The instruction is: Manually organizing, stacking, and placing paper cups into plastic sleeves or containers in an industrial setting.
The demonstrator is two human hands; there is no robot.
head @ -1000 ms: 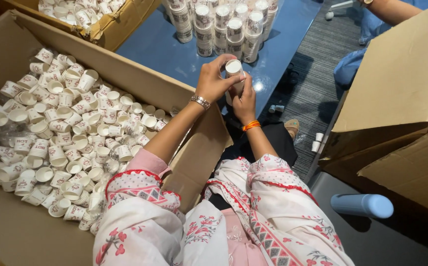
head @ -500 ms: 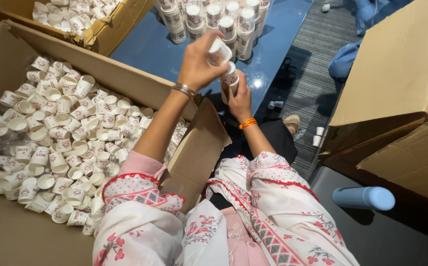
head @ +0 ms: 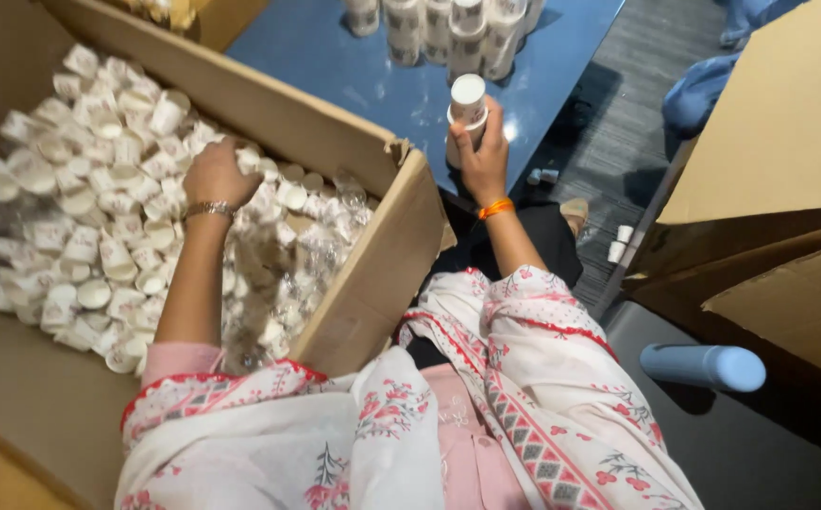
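Moved: left hand point(head: 214, 173) has dropped from the stack into the cardboard box point(head: 372, 283), its grip curled down among loose paper cups point(head: 99, 189); whether it clasps one, I cannot tell.
Right hand point(head: 482, 156): grip wrapped around a nested stack of cups point(head: 467, 109), upright over the blue bench point(head: 372, 76).
Cups: small, white, printed, tapered.
Around: more stacks point(head: 448, 28) on the bench; box flap point(head: 387, 255) between the arms.

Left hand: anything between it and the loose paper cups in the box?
Nothing visible. The left hand already rests down among the loose paper cups inside the open cardboard box. The right hand separately holds a stack of cups over the blue table.
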